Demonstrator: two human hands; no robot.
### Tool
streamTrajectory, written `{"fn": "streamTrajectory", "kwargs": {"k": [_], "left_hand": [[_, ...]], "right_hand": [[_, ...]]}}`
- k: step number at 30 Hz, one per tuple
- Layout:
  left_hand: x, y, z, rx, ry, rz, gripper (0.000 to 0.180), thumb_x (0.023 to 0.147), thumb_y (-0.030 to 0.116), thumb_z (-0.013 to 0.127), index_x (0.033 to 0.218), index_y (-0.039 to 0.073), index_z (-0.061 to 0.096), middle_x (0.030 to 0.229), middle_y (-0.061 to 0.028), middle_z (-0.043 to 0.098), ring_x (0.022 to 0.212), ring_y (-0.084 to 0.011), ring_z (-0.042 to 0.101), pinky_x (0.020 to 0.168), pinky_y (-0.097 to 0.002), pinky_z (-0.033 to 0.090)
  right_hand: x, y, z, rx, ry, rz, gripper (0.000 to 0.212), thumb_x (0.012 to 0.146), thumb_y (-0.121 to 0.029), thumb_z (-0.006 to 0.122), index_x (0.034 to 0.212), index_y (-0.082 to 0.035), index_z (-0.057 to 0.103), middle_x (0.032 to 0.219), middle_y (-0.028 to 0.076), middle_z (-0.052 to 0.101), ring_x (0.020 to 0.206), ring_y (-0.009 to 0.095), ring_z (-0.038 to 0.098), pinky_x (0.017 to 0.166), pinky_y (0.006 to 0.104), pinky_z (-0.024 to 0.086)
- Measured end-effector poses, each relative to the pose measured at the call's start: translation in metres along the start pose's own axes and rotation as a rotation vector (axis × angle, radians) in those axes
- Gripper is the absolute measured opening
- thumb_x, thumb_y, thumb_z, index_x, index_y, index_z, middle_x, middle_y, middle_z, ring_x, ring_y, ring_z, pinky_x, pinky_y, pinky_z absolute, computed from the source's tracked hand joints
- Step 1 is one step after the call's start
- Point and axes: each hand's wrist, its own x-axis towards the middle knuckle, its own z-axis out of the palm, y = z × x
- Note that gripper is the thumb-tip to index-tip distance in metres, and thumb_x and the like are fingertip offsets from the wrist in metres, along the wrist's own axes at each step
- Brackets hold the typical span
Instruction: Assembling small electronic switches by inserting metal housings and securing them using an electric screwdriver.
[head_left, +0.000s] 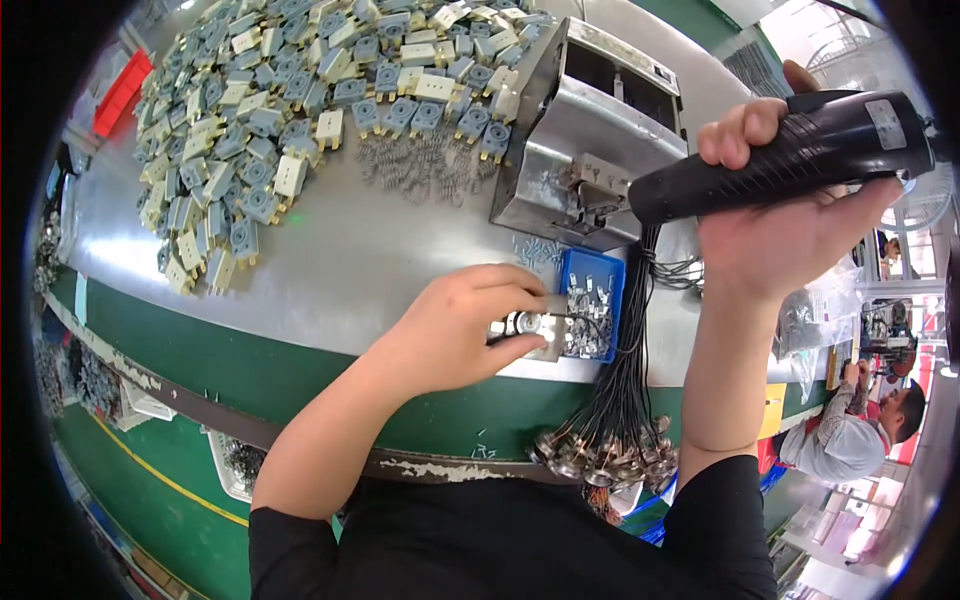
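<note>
My left hand (pixel 450 325) is closed on a small assembly with a round fitting (pixel 524 322), low over the bench, against the left side of a blue bin (pixel 621 290). Part of this assembly is hidden by my thumb and fingers. Small metal parts (pixel 590 325) fill the bin. Raised on the right, my right hand (pixel 765 235) is wrapped round a black powered screwdriver (pixel 790 150), its narrower end toward the left. That end is in front of a metal fixture box (pixel 610 120). Small screws (pixel 538 250) lie just beyond the bin.
Many grey and cream plug housings (pixel 290 90) are heaped at the far left. Loose springs (pixel 425 165) lie beside them. A bundle of black cables (pixel 627 370) with metal ends hangs over the near bench edge. Another person (pixel 850 440) sits at far right.
</note>
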Motion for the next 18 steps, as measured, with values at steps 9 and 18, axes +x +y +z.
{"fn": "streamTrajectory", "kwargs": {"k": [9,18], "left_hand": [[0.006,-0.003,-0.006,-0.047,-0.08,-0.051,0.032,0.079,0.011,0.087,0.107,0.003,0.074,0.118,-0.0111,0.074,0.106,-0.0314,0.072,0.089,-0.0404,0.059],[0.005,-0.004,-0.005,-0.049,-0.064,-0.049,0.032,0.078,0.011,0.088,0.106,0.004,0.075,0.119,-0.0111,0.074,0.105,-0.031,0.072,0.09,-0.0401,0.059]], "right_hand": [[0.011,0.025,-0.016,-0.015,0.078,0.028,0.104,0.09,-0.091,0.037,0.134,0.002,0.05,0.087,0.011,0.056,0.073,0.022,0.052,0.072,0.0401,0.044],[0.008,0.032,-0.014,-0.018,0.072,0.052,0.106,0.09,-0.093,0.032,0.135,0.002,0.05,0.085,0.009,0.056,0.072,0.021,0.054,0.071,0.0384,0.045]]}}
